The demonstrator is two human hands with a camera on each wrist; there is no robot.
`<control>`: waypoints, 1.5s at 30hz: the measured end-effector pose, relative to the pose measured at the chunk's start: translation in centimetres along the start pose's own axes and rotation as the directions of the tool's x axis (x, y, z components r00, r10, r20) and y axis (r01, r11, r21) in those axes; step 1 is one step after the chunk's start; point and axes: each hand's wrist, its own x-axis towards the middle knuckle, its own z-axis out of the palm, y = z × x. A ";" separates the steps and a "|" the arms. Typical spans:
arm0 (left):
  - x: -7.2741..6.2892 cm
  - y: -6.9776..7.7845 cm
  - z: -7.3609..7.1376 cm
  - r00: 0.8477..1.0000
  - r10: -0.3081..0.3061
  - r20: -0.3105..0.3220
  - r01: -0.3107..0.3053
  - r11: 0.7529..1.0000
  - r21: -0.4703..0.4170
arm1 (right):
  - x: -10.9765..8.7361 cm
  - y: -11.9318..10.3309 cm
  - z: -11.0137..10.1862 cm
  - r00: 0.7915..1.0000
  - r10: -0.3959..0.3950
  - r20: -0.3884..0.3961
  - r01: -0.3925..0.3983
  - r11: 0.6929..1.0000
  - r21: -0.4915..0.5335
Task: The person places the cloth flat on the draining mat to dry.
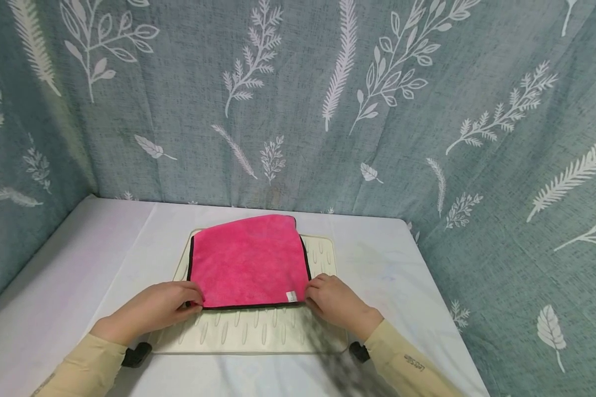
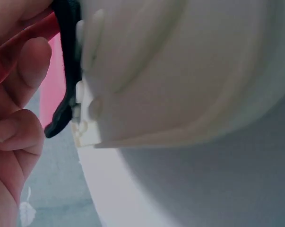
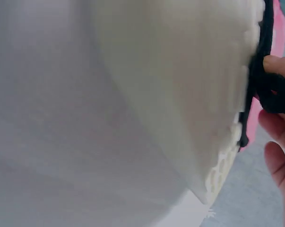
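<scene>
A pink cloth (image 1: 248, 262) with black edging and a small white tag lies over a cream ridged mat (image 1: 248, 336). Its far edge slants, with the back right corner standing higher than the back left. My left hand (image 1: 171, 303) pinches the near left corner of the cloth. At the near right corner, my right hand (image 1: 335, 300) pinches the edge, and the right wrist view shows the black trim (image 3: 272, 92) bunched between thumb and fingers. In the left wrist view, black edging (image 2: 69, 61) hangs beside the curled fingers (image 2: 33, 66).
The mat rests on a white-covered table (image 1: 387, 264). Grey-green curtains (image 1: 298, 110) with white leaf prints hang behind and along both sides. Dark wrist straps (image 1: 136, 354) sit below each hand.
</scene>
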 end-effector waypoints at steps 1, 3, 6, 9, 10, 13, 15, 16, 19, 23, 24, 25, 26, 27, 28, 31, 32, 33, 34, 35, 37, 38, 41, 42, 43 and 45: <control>0.0 0.0 0.0 1.000 0.006 -0.001 -0.006 1.000 -0.005 | -0.1 0.0 -0.1 1.000 0.009 0.014 -0.009 1.000 0.009; -0.1 0.2 -0.2 1.000 0.016 -0.005 -0.016 1.000 -0.014 | -0.5 -0.1 -0.4 0.999 0.024 0.039 -0.025 0.999 0.032; -0.2 0.5 -0.4 0.999 0.035 -0.018 -0.035 0.999 -0.029 | -1.1 -0.4 -1.0 0.998 0.031 0.053 -0.035 0.996 0.076; -0.2 0.8 -0.6 0.999 0.049 -0.010 -0.049 0.997 -0.054 | -1.6 -0.6 -1.4 0.999 0.026 0.033 -0.029 0.995 0.097; -0.2 0.9 -0.7 0.999 0.053 -0.002 -0.053 0.996 -0.066 | -1.8 -0.7 -1.5 0.999 0.024 0.026 -0.027 0.995 0.101; -0.1 1.0 -0.7 0.997 0.077 0.014 -0.076 0.993 -0.093 | -2.3 -0.9 -1.6 1.000 0.025 0.020 -0.027 0.993 0.113; -0.1 1.0 -0.7 0.996 0.090 0.024 -0.087 0.990 -0.111 | -2.5 -1.1 -1.8 0.999 0.035 0.037 -0.039 0.991 0.125; -0.2 1.0 -0.6 0.995 0.095 0.028 -0.091 0.989 -0.119 | -2.7 -1.2 -1.8 0.998 0.039 0.048 -0.045 0.990 0.131; -0.2 1.0 -0.5 0.993 0.111 0.032 -0.106 0.986 -0.128 | -3.1 -1.6 -2.0 0.996 0.050 0.074 -0.059 0.990 0.132; -0.3 1.3 -0.7 0.989 0.137 0.050 -0.129 0.982 -0.139 | -3.6 -2.0 -2.1 0.996 0.029 0.080 -0.038 0.993 0.110; -0.3 1.4 -0.7 0.988 0.147 0.054 -0.138 0.980 -0.144 | -3.7 -2.1 -2.0 0.997 0.019 0.078 -0.027 0.994 0.104; -0.3 1.4 -0.7 0.986 0.154 0.058 -0.144 0.979 -0.146 | -3.9 -2.2 -2.0 0.997 0.012 0.075 -0.019 0.995 0.100; -0.4 1.4 -0.7 0.985 0.161 0.059 -0.150 0.977 -0.151 | -4.0 -2.3 -2.0 0.997 0.007 0.077 -0.014 0.995 0.097; -0.4 1.4 -0.6 0.984 0.169 0.056 -0.158 0.975 -0.155 | -4.0 -2.4 -2.0 0.997 0.001 0.075 -0.008 0.996 0.094; -0.4 1.3 -0.5 0.983 0.176 0.052 -0.166 0.972 -0.164 | -4.1 -2.5 -2.0 0.997 -0.002 0.074 -0.005 0.996 0.091; -0.6 1.2 -0.2 0.982 0.184 0.042 -0.172 0.964 -0.203 | -4.3 -2.7 -1.9 0.998 -0.006 0.062 -0.001 0.995 0.101; -0.7 1.2 -0.1 0.982 0.182 0.044 -0.168 0.960 -0.226 | -4.4 -2.7 -1.9 0.998 -0.007 0.058 0.001 0.995 0.101; -0.8 1.1 -0.1 0.983 0.179 0.047 -0.163 0.956 -0.242 | -4.5 -2.8 -1.8 0.999 -0.011 0.051 0.005 0.995 0.102; -0.9 1.1 -0.1 0.983 0.175 0.052 -0.156 0.954 -0.258 | -4.6 -2.8 -1.7 0.999 -0.011 0.041 0.007 0.994 0.110; -1.0 1.1 -0.1 0.984 0.171 0.058 -0.149 0.951 -0.271 | -4.7 -2.9 -1.6 0.999 -0.014 0.029 0.010 0.993 0.119; -1.1 1.2 -0.1 0.984 0.163 0.070 -0.137 0.947 -0.289 | -4.8 -3.0 -1.5 1.000 -0.012 0.001 0.012 0.990 0.138; -1.2 1.2 -0.2 0.984 0.163 0.075 -0.134 0.946 -0.296 | -4.9 -3.1 -1.4 1.000 -0.014 -0.013 0.016 0.988 0.151; -1.3 1.2 -0.2 0.982 0.166 0.091 -0.130 0.940 -0.316 | -5.2 -3.5 -1.3 0.999 0.000 -0.047 0.009 0.982 0.191; -1.3 1.2 -0.2 0.981 0.167 0.097 -0.127 0.937 -0.326 | -5.2 -3.6 -1.2 0.998 0.004 -0.056 0.007 0.980 0.198; -1.4 1.2 -0.2 0.980 0.170 0.100 -0.128 0.934 -0.333 | -5.3 -3.7 -1.2 0.998 0.007 -0.063 0.006 0.980 0.201; -1.5 1.2 -0.1 0.980 0.168 0.105 -0.123 0.931 -0.343 | -5.4 -3.9 -1.1 0.997 0.013 -0.073 0.002 0.978 0.209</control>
